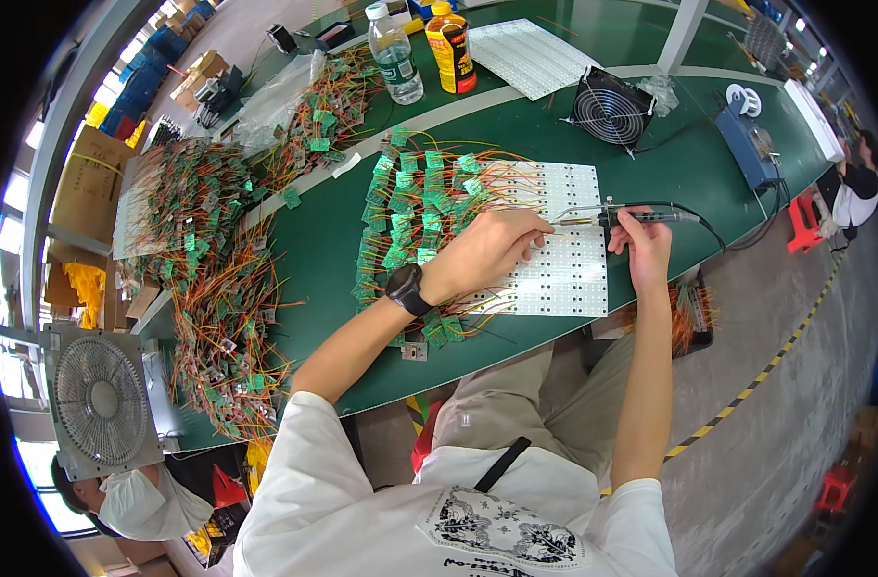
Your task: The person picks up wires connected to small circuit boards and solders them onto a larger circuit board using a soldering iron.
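Observation:
My right hand (643, 240) is closed around the handle of a soldering iron (641, 218). The iron points left, its thin metal tip just above a white perforated board (581, 274). At that tip my left hand (496, 248), with a black watch on the wrist, is pinched over the board; what its fingers hold is too small to make out. Red and yellow wires (511, 173) run from the board to rows of small green circuit boards (400, 207) on its left side. My left hand partly covers these rows.
Piles of wired green boards (193, 207) lie on the left of the green table (323, 269). Behind stand a clear water bottle (395, 62), a yellow-labelled bottle (450, 48), another white board (530, 53) and a black fan (610, 111). A blue soldering station (747, 144) sits right, its cord reaching the iron.

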A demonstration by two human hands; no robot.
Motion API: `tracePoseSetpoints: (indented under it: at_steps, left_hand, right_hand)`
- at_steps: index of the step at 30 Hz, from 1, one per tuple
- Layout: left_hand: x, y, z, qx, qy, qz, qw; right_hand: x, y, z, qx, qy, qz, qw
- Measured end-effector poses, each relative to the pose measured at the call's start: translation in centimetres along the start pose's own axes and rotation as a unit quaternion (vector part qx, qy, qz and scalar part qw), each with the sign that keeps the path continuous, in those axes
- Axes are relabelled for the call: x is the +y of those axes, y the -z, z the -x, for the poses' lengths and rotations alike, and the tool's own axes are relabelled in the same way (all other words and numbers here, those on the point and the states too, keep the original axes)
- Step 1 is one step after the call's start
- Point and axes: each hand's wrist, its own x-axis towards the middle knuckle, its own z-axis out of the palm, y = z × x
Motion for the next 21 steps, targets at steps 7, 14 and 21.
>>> tracePoseSetpoints:
  at_steps: [7, 14, 21]
  left_hand:
    - [-0.8, -0.9, 0.6, 0.002, 0.059, -0.080, 0.995]
    - [-1.4, -2.2, 1.8, 0.048, 0.051, -0.140, 0.988]
    - [-1.7, -2.4, 2.0, 0.071, 0.066, -0.145, 0.985]
  right_hand:
    - [0.1, 0.0, -0.1, -0.001, 0.003, 0.006, 1.000]
    - [0.0, 0.1, 0.0, -0.006, 0.011, 0.006, 1.000]
    - [-0.1, 0.1, 0.3, -0.023, 0.005, 0.023, 0.999]
